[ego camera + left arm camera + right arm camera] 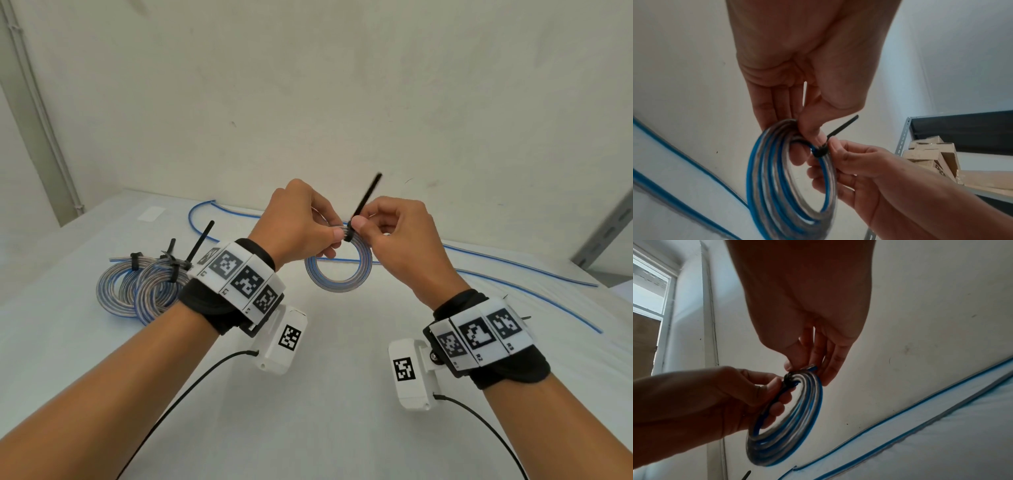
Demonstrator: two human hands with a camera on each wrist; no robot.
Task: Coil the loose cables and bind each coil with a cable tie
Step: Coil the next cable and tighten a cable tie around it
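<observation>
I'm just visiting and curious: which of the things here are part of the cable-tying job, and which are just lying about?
Part of the job:
- coil in hand, held by left hand
- black cable tie, pinched by right hand
- tied coils
- loose cables on the table

Just lying about:
- cardboard boxes
- metal shelf
- window

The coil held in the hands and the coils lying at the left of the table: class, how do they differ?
The held coil hangs in the air, pinched by the left hand and right hand; the tied coils lie on the table. The held coil is single; the tied coils overlap. All are blue-and-clear cable with black ties.
</observation>
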